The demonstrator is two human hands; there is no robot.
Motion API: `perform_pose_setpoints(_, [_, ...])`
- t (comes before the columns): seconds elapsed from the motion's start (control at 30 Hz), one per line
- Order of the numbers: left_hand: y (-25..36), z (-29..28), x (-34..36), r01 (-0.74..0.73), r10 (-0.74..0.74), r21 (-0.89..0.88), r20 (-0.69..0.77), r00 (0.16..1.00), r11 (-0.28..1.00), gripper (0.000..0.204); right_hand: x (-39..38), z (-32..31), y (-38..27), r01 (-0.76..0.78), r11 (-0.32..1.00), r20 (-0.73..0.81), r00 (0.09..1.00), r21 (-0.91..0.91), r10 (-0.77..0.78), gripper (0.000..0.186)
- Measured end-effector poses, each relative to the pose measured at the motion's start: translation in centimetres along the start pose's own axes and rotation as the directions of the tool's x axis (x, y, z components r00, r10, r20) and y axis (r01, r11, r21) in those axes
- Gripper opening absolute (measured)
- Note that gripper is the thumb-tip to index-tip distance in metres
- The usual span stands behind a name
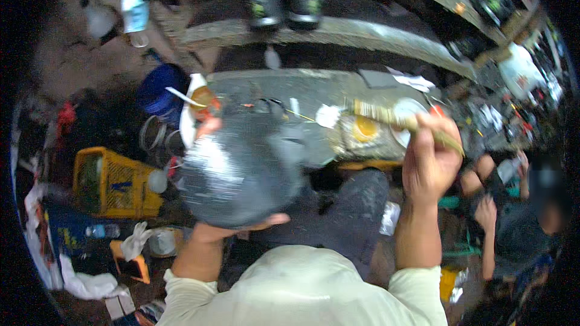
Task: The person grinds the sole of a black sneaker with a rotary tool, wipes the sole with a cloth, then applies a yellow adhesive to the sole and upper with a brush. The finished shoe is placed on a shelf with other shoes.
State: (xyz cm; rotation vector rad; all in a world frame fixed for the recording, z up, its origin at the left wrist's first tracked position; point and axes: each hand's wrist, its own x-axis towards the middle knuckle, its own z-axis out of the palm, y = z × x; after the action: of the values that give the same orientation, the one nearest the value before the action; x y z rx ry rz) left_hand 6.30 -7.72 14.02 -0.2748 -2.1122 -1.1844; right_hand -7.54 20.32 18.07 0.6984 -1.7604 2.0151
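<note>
Across my lap lies a large glossy black rounded vessel (235,172), blurred by motion; it narrows toward the right. My left hand (220,231) grips it from the left, thumb side along its lower edge and fingertips showing at its upper left. In my right hand (432,157) is a flat brush (374,110) with a wooden handle, its bristle end pointing left over the bench. The brush is apart from the vessel. Below the bristles sits a shallow container of yellow stuff (364,128). Beside it are a white crumpled piece (328,116) and a white round dish (408,115).
The grey bench (241,87) stands ahead, with wooden shelves (338,30) behind it holding two black jars (305,3). To the left are a blue bucket (162,93) and a yellow crate (130,184). Another person (513,223) sits close on the right.
</note>
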Motion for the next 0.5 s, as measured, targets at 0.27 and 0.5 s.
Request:
perform_pose_setpoints(0.27, [-4.4,-2.4,-4.9,0.324,-0.584,-0.727,-0.129,0.801,0.605,0.119,1.6,-5.5,8.8,-0.090,0.584,0.166,0.914,-0.807,0.371,0.018])
perform_pose_setpoints(0.5, [-10.8,-1.5,-4.2,0.308,-0.484,-0.885,0.112,0.868,0.348,0.097,1.0,-6.6,11.5,-0.169,0.825,0.111,0.957,-0.540,0.269,0.021])
